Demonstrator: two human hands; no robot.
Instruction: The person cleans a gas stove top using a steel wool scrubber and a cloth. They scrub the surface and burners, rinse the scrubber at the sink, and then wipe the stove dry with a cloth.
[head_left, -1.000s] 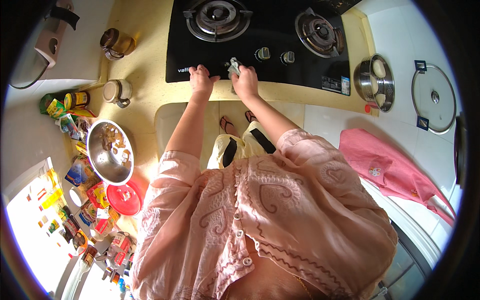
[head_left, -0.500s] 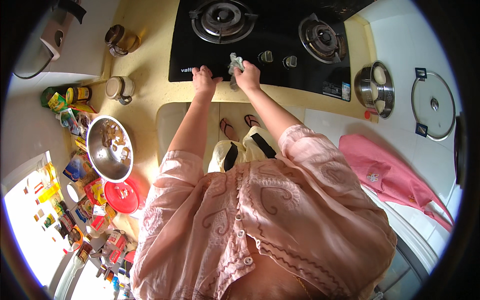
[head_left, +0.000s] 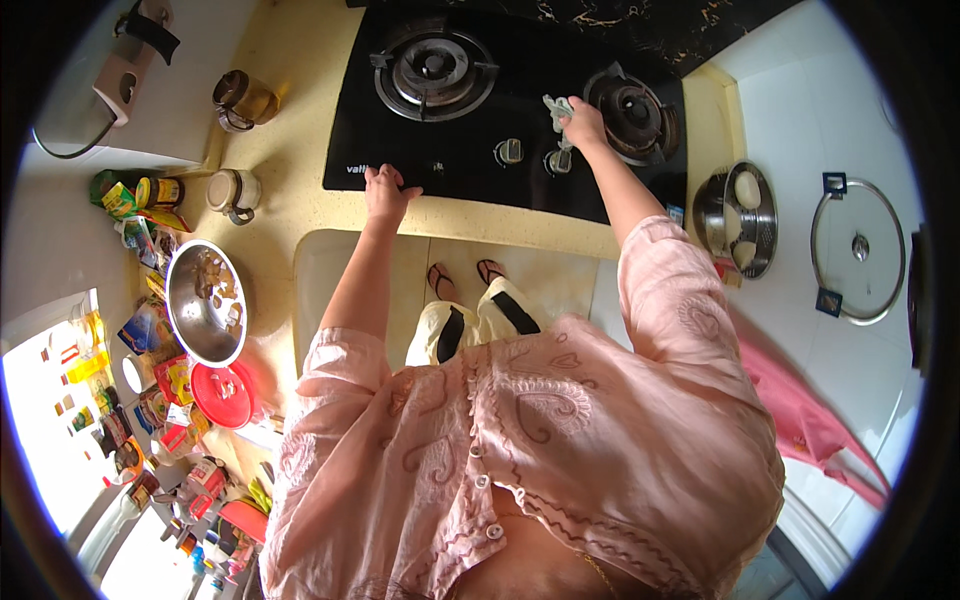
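A pale, crumpled cloth (head_left: 556, 108) is pinched in my right hand (head_left: 584, 124) over the black gas stove (head_left: 400, 150), between the left burner (head_left: 434, 68) and the right burner (head_left: 632, 114). That hand is nearest the right burner, above the right knob (head_left: 558, 160). The left knob (head_left: 509, 151) lies to its lower left. My left hand (head_left: 388, 194) rests on the stove's front left edge with thumb apart and nothing in it.
On the left counter stand a jar of amber liquid (head_left: 245, 100), a lidded mug (head_left: 233, 193), a steel bowl (head_left: 206, 330) holding brown pieces, and a red lid (head_left: 223, 394). Several packets crowd the wall. A steel strainer (head_left: 737, 220) and a glass lid (head_left: 858, 247) hang at right.
My right hand has moved the cloth from the stove's front middle to the right and farther back. My left hand stays by the front edge; the whole view has shifted slightly.
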